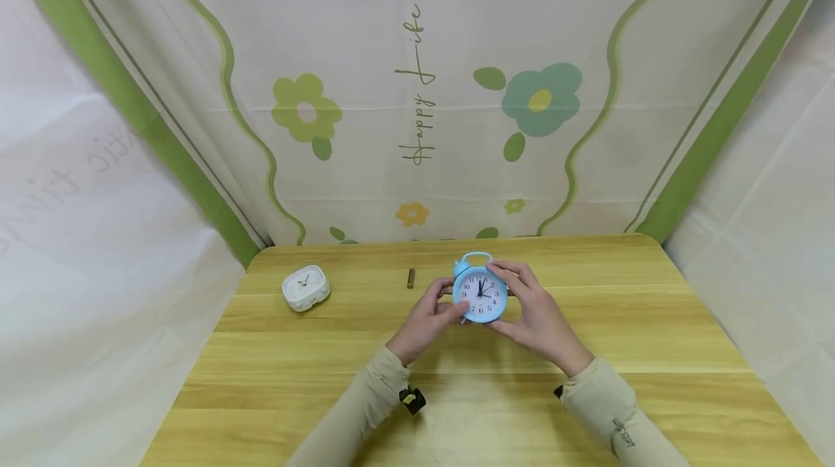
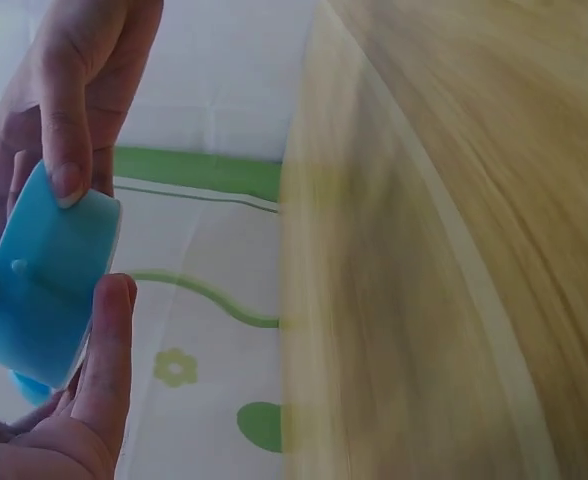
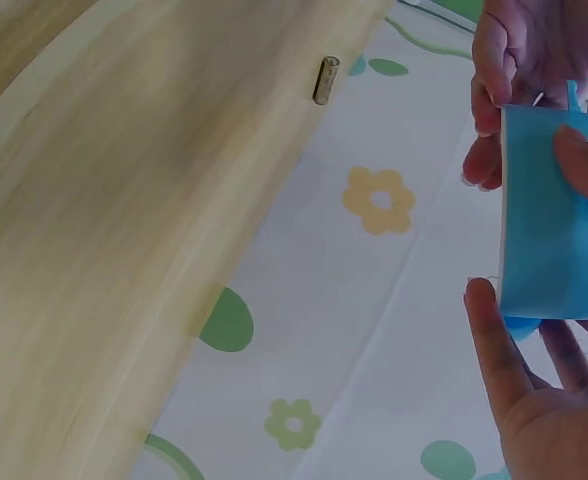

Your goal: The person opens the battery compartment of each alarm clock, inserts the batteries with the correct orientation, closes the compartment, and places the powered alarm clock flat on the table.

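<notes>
Both hands hold a light blue twin-bell alarm clock (image 1: 480,294) above the wooden table, its white dial tilted up in the head view. My left hand (image 1: 427,318) grips its left side, with the thumb on the front edge. On the other side, my right hand (image 1: 538,318) has fingers at the top by the handle and its thumb at the lower edge. Both wrist views show the blue casing (image 2: 49,270) between the two hands. The back of the clock is hidden in the head view.
A small battery (image 1: 411,278) lies on the table (image 1: 457,409), left of the clock. Farther left is a white square clock (image 1: 305,288), face up. A flower-patterned curtain (image 1: 365,162) hangs behind the table's far edge, with white cloth at both sides.
</notes>
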`<state>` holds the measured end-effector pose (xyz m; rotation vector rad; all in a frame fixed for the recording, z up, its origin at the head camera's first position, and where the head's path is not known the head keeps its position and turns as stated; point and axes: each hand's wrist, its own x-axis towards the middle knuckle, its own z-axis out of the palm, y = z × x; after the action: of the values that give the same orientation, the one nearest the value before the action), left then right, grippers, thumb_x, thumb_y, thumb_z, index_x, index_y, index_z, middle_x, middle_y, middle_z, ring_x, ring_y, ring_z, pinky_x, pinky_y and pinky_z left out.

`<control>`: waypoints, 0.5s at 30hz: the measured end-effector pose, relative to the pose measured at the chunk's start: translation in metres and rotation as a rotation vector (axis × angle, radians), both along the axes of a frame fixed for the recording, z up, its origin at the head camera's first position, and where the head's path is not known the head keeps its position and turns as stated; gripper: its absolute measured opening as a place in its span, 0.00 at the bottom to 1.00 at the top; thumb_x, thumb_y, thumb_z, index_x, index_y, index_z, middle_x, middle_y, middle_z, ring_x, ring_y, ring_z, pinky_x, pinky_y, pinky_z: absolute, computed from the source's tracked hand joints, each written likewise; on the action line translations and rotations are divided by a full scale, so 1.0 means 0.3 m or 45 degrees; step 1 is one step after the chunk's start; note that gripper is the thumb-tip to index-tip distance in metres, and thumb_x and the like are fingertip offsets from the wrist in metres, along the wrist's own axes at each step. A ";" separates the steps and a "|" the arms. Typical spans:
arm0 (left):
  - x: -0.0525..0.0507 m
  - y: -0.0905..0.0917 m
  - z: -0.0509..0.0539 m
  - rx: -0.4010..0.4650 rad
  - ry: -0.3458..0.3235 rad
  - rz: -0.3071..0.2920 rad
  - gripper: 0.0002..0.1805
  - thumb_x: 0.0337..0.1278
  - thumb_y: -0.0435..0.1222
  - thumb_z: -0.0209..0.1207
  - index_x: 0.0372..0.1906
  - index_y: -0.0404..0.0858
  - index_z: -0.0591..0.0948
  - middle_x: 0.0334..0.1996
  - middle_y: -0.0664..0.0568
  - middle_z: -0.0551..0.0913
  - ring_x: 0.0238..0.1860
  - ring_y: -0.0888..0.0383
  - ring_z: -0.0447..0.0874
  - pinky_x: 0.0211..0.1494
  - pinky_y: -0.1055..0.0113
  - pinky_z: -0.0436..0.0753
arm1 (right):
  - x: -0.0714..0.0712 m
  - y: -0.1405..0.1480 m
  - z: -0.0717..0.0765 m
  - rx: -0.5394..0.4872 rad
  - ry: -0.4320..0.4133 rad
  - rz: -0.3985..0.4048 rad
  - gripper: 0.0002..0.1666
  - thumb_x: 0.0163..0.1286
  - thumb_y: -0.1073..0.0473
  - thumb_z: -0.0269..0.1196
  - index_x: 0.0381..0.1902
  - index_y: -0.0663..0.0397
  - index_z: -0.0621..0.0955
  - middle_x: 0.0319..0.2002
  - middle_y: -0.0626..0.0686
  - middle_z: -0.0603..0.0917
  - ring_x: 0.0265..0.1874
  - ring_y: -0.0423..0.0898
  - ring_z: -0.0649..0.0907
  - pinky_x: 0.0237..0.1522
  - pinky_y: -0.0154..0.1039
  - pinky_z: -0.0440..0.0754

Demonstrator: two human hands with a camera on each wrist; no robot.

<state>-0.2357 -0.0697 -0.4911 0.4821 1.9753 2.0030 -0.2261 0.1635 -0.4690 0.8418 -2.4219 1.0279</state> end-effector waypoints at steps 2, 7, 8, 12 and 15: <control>0.007 0.001 0.005 -0.038 0.030 0.040 0.35 0.74 0.40 0.62 0.77 0.40 0.59 0.67 0.39 0.70 0.51 0.53 0.87 0.61 0.51 0.87 | 0.001 -0.002 0.001 0.012 0.014 -0.007 0.59 0.44 0.66 0.86 0.75 0.53 0.72 0.68 0.55 0.72 0.56 0.52 0.83 0.50 0.48 0.90; 0.016 -0.005 0.011 -0.092 0.128 -0.013 0.48 0.69 0.35 0.66 0.82 0.52 0.49 0.73 0.38 0.64 0.56 0.50 0.85 0.60 0.56 0.88 | 0.003 -0.007 0.008 0.071 0.021 -0.009 0.57 0.46 0.62 0.86 0.74 0.52 0.73 0.65 0.53 0.75 0.61 0.53 0.81 0.56 0.50 0.89; 0.016 -0.008 0.010 -0.095 0.146 -0.055 0.51 0.67 0.34 0.67 0.83 0.55 0.47 0.74 0.39 0.63 0.59 0.49 0.84 0.61 0.57 0.88 | 0.004 -0.009 0.009 0.080 0.022 -0.008 0.57 0.46 0.61 0.86 0.74 0.52 0.73 0.65 0.53 0.75 0.62 0.54 0.81 0.58 0.52 0.88; 0.014 -0.011 -0.002 -0.180 0.228 -0.158 0.57 0.61 0.31 0.72 0.83 0.59 0.48 0.75 0.44 0.64 0.65 0.49 0.81 0.62 0.65 0.86 | 0.014 -0.015 0.014 0.106 0.045 -0.001 0.58 0.44 0.61 0.87 0.73 0.52 0.73 0.64 0.54 0.77 0.64 0.58 0.80 0.60 0.58 0.86; 0.014 -0.003 -0.014 -0.275 0.302 -0.123 0.58 0.58 0.34 0.74 0.83 0.58 0.49 0.73 0.46 0.68 0.64 0.51 0.80 0.60 0.68 0.86 | 0.023 -0.024 0.013 0.134 0.069 0.024 0.59 0.44 0.59 0.87 0.74 0.53 0.73 0.65 0.54 0.78 0.64 0.58 0.79 0.60 0.58 0.86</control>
<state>-0.2314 -0.0706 -0.4954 0.7764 2.2281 1.7160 -0.2192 0.1562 -0.4651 0.9173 -2.4442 0.8791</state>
